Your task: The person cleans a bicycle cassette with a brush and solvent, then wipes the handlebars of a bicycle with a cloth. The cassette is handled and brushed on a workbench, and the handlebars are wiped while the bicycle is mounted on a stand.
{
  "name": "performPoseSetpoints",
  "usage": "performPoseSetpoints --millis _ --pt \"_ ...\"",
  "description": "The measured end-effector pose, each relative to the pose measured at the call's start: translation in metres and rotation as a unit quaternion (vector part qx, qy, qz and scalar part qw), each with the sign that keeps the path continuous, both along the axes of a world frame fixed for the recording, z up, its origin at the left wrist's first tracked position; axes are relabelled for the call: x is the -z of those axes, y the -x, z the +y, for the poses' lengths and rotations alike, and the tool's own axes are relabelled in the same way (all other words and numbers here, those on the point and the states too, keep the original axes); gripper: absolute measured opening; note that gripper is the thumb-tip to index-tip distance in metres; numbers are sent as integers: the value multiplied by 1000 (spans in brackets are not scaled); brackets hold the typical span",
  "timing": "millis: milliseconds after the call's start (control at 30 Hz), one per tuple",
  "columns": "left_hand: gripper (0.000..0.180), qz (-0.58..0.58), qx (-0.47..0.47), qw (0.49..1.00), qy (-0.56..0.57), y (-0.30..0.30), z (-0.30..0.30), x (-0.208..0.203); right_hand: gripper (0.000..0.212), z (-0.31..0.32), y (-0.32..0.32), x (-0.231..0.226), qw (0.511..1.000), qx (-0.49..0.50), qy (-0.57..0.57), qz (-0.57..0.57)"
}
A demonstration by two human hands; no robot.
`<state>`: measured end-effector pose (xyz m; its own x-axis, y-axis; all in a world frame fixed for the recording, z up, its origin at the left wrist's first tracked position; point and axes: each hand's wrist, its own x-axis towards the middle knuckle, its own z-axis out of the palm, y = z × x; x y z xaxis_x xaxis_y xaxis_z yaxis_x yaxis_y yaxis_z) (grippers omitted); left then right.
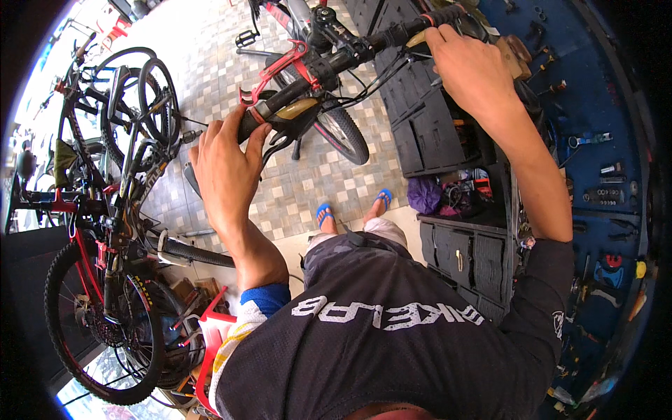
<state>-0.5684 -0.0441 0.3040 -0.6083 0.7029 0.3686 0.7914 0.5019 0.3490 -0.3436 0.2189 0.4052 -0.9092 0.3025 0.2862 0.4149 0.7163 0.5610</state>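
A black bicycle handlebar (385, 40) runs slantwise across the top, rising toward the right. My left hand (227, 164) is closed round its left end, thumb on the near side and fingers over the far side. Close to that thumb is a tan-and-black brake lever or shifter piece (294, 110). Toward the right end, my right hand (470, 73) bends its fingers onto the bar beside another tan piece (417, 39); its palm side is hidden. A red bracket (285, 66) is fixed on the bar left of the stem (329, 24). Dark cables hang below.
The bicycle's wheel (343, 133) stands on the checkered tile floor (294, 199). Several bicycles (115, 210) crowd the left side. Black drawers (462, 255) line the right, with a purple bag (424, 194) on a shelf. Tools hang on a blue wall board (605, 157).
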Motion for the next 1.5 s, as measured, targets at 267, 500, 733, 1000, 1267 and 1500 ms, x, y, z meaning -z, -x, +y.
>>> performPoseSetpoints --millis 267,500,733,1000,1267,1500 --pt "48 -1 -8 1000 0 -2 0 1 23 -5 3 3 995 75 44 -40" --pt "48 -2 -7 1000 7 -3 0 -1 22 5 1 3 998 42 21 -41" --pt "47 -25 -17 999 9 -6 2 -4 13 2 -1 1 996 61 63 -18" --pt "47 -33 -12 999 4 -8 3 -6 13 5 -4 7 996 69 42 -25" --pt "48 -30 -13 999 9 -8 1 -6 19 4 -4 7 1000 -10 4 29" --pt "47 -31 -14 999 5 -6 1 -4 20 -6 2 0 990 113 74 -50"
